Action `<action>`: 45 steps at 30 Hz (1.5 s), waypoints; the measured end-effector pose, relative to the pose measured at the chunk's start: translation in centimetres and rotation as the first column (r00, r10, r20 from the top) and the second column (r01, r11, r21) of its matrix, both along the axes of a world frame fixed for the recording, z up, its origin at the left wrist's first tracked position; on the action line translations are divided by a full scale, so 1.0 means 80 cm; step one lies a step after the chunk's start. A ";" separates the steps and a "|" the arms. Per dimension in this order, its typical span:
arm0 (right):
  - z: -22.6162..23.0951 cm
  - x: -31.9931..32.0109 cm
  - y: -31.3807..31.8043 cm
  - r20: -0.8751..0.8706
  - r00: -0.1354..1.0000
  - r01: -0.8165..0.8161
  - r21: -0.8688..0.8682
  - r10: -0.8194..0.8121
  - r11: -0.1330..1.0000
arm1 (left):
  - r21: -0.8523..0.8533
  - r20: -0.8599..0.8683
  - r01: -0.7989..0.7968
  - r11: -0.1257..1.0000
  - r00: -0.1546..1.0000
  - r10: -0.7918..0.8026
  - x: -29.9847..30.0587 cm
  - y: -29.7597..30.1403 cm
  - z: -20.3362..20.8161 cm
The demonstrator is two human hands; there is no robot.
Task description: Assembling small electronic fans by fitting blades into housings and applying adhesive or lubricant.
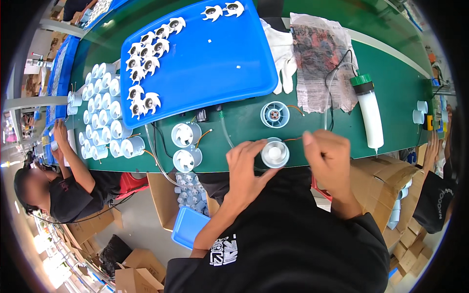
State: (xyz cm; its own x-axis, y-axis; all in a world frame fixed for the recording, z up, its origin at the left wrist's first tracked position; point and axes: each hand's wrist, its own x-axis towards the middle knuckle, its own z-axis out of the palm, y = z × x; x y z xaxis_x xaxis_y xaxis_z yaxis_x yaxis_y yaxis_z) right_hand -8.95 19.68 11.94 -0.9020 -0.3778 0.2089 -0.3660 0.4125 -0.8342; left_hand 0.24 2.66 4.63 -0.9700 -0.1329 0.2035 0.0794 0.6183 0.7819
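Note:
My left hand curves around a light-blue cylindrical fan housing at the table's front edge, fingers and thumb against its side. A white round-hubbed part fills the middle of that housing. Just to the right, my right hand is raised and closed, its thumb smeared by motion. A thin reddish wire runs from the housing toward this thumb; whether the fingers grip anything is hidden. Beyond my hands stands another housing with a visible motor core. Two housings with white impellers stand left of my left hand.
A blue tray holds several white impellers. Many housings are grouped at the left. White gloves, newspaper and a green-capped white dispensing tube lie at the right. Co-workers sit on both sides; cardboard boxes stand below.

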 end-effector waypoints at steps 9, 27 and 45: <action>0.006 -0.038 -0.021 0.042 0.999 0.016 -0.060 -0.014 0.998 | 0.039 0.027 -0.186 0.982 0.982 0.186 -0.018 -0.034 0.004; -0.036 -0.298 -0.200 -0.749 0.273 0.076 0.642 0.604 0.763 | -0.035 -0.254 -0.284 0.958 0.930 0.266 0.014 0.016 -0.033; 0.001 -0.121 -0.056 -0.827 0.556 -0.173 -0.016 0.084 0.985 | -0.368 -0.106 -0.144 0.919 0.988 0.112 -0.065 0.016 0.027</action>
State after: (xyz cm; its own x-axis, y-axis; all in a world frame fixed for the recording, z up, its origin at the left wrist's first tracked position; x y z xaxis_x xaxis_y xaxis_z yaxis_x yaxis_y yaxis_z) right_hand -18.64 15.17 12.02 -0.2663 -0.4159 0.8696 -0.9530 0.2491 -0.1727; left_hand -4.95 3.93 6.79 -0.9279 -0.1537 0.3396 0.0334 0.8732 0.4862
